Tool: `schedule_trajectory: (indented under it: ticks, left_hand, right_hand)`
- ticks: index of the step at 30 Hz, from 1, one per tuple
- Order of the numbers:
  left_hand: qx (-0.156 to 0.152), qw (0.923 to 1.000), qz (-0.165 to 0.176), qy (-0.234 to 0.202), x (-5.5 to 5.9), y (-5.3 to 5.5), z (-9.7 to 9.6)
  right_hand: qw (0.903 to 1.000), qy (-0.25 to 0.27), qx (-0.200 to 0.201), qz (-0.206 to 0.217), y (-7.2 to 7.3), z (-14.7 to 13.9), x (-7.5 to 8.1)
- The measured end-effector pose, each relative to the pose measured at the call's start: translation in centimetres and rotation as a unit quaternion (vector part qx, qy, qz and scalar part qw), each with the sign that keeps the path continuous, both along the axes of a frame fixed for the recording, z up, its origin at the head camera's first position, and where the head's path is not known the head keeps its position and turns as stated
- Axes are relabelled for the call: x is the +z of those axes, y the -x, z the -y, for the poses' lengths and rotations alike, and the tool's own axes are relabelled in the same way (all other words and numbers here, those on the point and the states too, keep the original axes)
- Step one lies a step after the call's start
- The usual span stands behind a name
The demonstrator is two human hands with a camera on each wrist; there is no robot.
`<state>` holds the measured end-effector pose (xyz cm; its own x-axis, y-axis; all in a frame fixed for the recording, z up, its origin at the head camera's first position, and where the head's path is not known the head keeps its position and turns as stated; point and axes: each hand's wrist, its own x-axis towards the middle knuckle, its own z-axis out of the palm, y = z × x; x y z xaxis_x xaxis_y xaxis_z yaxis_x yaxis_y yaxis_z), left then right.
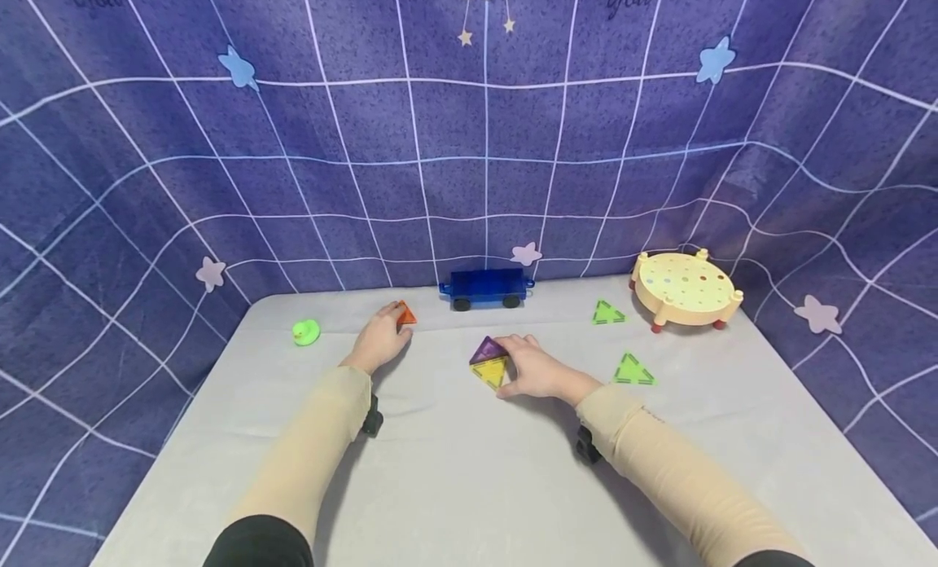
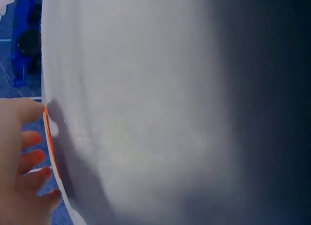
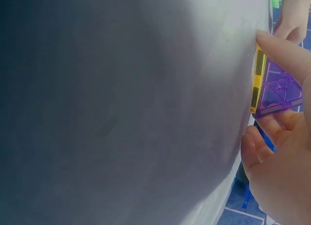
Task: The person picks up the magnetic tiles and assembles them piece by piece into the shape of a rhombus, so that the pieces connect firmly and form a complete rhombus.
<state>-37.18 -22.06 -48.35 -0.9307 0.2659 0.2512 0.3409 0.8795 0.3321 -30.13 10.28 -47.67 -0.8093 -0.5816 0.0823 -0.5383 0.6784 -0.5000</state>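
On the left of the table, my left hand (image 1: pixel 377 339) grips an orange triangular magnetic tile (image 1: pixel 406 313); the left wrist view shows this orange tile (image 2: pixel 51 142) edge-on between a fingertip and the other fingers. Nearer the middle, my right hand (image 1: pixel 538 370) holds a purple triangular magnetic tile (image 1: pixel 488 351), fingers at one side. A yellow triangular tile (image 1: pixel 489 372) lies edge to edge with it. From the right wrist, the purple tile (image 3: pixel 279 88) rises at an angle from the flat yellow tile (image 3: pixel 258 79), and the thumb reaches the yellow one's corner.
A blue wheeled car base (image 1: pixel 487 287) stands at the back middle. Two green triangular tiles, one farther back (image 1: pixel 607 313) and one nearer (image 1: pixel 633 371), lie right of my right hand. A round cream stool-like toy (image 1: pixel 685 288) stands back right, a small green duck toy (image 1: pixel 306 332) far left.
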Motion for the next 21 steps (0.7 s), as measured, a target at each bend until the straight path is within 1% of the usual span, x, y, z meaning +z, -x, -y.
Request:
schedule_trajectory:
  ticks: [2, 8, 10, 15, 21]
  left_hand:
    - [-0.002, 0.9998, 0.016, 0.010, 0.1, -0.3, 0.0]
    - [-0.014, 0.9991, 0.031, 0.026, 0.1, -1.1, 0.1]
    - [-0.017, 0.9983, 0.045, 0.031, 0.0, -1.4, 0.1]
    - [-0.029, 0.9956, 0.067, 0.059, 0.3, -2.9, -0.3]
    - [-0.058, 0.9935, 0.073, 0.065, 0.6, -5.1, -0.9]
  right_hand:
    - [1.0000, -0.001, -0.001, 0.000, 0.0, 0.0, 0.1]
    - [1.0000, -0.001, -0.002, 0.002, 0.0, 0.1, 0.1]
    - [1.0000, 0.000, -0.004, 0.005, 0.0, 0.1, 0.1]
    - [0.9999, 0.001, -0.007, 0.009, 0.0, 0.2, 0.1]
    - [1.0000, 0.003, -0.001, 0.005, 0.0, 0.1, 0.1]
